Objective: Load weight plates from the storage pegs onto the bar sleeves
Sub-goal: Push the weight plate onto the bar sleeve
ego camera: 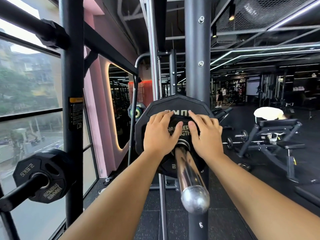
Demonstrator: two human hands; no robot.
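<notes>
Fingers (164, 116) of both hands lie spread and flat against the face of a small black many-sided rubber weight plate (180, 129), pressing it rather than gripping it; nothing is pinched. The left hand (160, 135) covers the plate's left half and the right hand (207, 137) its right half, thumbs angled inward toward white lettering between them.

That small plate sits threaded on a shiny chrome bar sleeve (187, 172), which runs from the plate's centre hole toward the viewer and ends in a rounded steel cap. Directly behind it, and touching it as far as can be told, is a larger black many-sided weight plate (174, 104) already on the same sleeve. Both forearms reach straight out from the bottom of the view.

At lower left, another black weight plate marked 25KG (40, 175) hangs on a dark metal storage peg (15, 193) fixed to a black steel rack upright (72, 101), beside a large window.

Likely risks from here — no collar is visible on the sleeve, so a plate left short of fully seated could creep outward along the smooth chrome. A fingertip curled over the small plate's edge could be nipped against the larger one. Uneven pressure from one palm might cock the plate and make it bind.
</notes>
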